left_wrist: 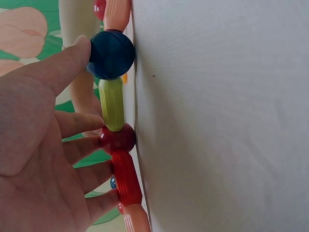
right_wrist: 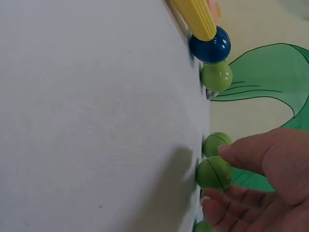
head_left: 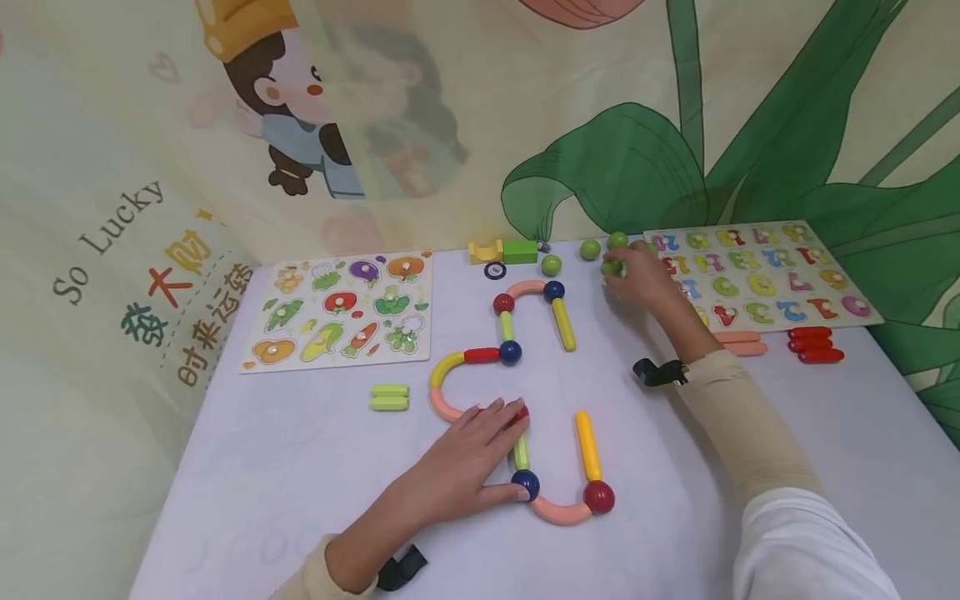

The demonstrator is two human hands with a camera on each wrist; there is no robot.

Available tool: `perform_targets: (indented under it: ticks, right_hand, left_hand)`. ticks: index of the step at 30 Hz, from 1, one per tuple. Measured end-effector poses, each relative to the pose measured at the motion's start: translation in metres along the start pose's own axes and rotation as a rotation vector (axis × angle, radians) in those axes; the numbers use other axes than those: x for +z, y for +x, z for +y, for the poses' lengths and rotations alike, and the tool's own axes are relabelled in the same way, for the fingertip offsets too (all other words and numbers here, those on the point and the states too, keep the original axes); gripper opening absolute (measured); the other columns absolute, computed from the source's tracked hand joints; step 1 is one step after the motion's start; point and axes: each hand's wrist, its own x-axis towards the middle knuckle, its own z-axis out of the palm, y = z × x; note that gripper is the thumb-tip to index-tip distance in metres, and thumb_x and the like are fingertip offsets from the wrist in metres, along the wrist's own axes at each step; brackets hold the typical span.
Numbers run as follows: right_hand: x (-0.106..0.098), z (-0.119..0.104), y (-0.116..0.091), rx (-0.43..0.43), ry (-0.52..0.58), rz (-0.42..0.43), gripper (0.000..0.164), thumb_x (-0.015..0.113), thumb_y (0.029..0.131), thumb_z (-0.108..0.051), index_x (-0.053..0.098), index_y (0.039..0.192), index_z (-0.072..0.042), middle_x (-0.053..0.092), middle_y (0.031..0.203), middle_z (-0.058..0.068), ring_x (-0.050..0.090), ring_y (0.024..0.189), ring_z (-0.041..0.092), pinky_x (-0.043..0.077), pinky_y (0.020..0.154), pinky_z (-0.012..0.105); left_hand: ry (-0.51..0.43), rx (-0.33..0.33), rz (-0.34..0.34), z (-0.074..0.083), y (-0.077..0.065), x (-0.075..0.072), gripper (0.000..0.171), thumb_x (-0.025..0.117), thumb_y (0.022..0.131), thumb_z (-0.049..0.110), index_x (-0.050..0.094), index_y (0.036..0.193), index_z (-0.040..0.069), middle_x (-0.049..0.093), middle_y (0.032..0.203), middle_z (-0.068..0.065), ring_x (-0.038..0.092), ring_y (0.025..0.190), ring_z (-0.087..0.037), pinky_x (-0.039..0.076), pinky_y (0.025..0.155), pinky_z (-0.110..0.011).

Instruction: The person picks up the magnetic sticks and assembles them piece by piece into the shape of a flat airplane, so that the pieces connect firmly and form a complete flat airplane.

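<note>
A chain of magnetic rods and balls lies across the table. Over its lower part my left hand (head_left: 468,462) is spread with straight fingers. Its thumb touches a blue ball (left_wrist: 112,54); the other fingertips rest along a red ball (left_wrist: 118,139) and a red rod (left_wrist: 127,179). A light green rod (left_wrist: 112,104) joins those two balls. At the back right, my right hand (head_left: 643,279) has its thumb and curled fingers around a green ball (right_wrist: 214,172). Another green ball (right_wrist: 217,144) sits right beside it, partly behind the thumb.
A vegetable puzzle board (head_left: 341,312) lies left, a number board (head_left: 765,279) right. Loose light green rods (head_left: 389,397), pink rods (head_left: 741,342) and red rods (head_left: 813,344) lie nearby. Yellow and green blocks (head_left: 520,252) stand before the printed backdrop (head_left: 450,100).
</note>
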Motion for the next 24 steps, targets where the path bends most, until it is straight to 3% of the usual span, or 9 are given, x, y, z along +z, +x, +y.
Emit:
perform_targets:
  ticks: [5,11,17,21,24]
  right_hand:
    - [0.000,-0.001,0.006,-0.006,-0.045,0.018,0.034,0.058,0.086,-0.013,0.056,0.118,-0.003,0.044,0.113,0.020,0.041,0.097,0.032,0.041,0.081,0.047]
    - [0.001,0.004,-0.003,0.017,-0.044,-0.067,0.033,0.062,0.084,-0.013,0.055,0.113,0.001,0.052,0.102,0.019,0.044,0.089,0.031,0.041,0.076,0.044]
    - [0.005,-0.004,-0.045,0.129,-0.024,-0.147,0.042,0.066,0.081,-0.034,0.050,0.102,-0.001,0.054,0.090,0.014,0.049,0.078,0.027,0.044,0.062,0.034]
    - [0.015,-0.017,-0.079,0.069,-0.046,-0.205,0.039,0.066,0.079,-0.041,0.055,0.091,-0.006,0.055,0.075,0.008,0.051,0.064,0.021,0.043,0.052,0.029]
    - [0.026,-0.032,-0.102,-0.035,-0.024,-0.222,0.030,0.069,0.078,-0.038,0.060,0.087,-0.011,0.057,0.072,0.002,0.052,0.062,0.017,0.045,0.053,0.027]
  left_hand:
    - [0.006,-0.007,0.006,0.000,0.000,-0.001,0.082,0.043,0.080,0.066,0.027,0.143,0.017,0.013,0.150,0.002,0.012,0.135,-0.020,0.017,0.106,-0.043]
    - [-0.008,0.002,-0.001,0.002,0.000,0.000,0.082,0.043,0.079,0.066,0.027,0.143,0.016,0.014,0.150,0.001,0.013,0.135,-0.021,0.018,0.105,-0.043]
    - [-0.003,0.007,-0.007,0.003,0.002,0.001,0.083,0.042,0.079,0.067,0.027,0.143,0.016,0.014,0.150,0.001,0.012,0.135,-0.020,0.017,0.106,-0.043]
    - [-0.003,0.001,-0.007,0.003,0.001,0.000,0.082,0.043,0.080,0.066,0.027,0.143,0.016,0.014,0.150,0.000,0.012,0.135,-0.021,0.017,0.105,-0.044]
    - [-0.002,-0.005,-0.005,0.002,0.001,-0.001,0.082,0.043,0.079,0.066,0.027,0.143,0.017,0.014,0.150,0.001,0.012,0.135,-0.020,0.018,0.105,-0.044]
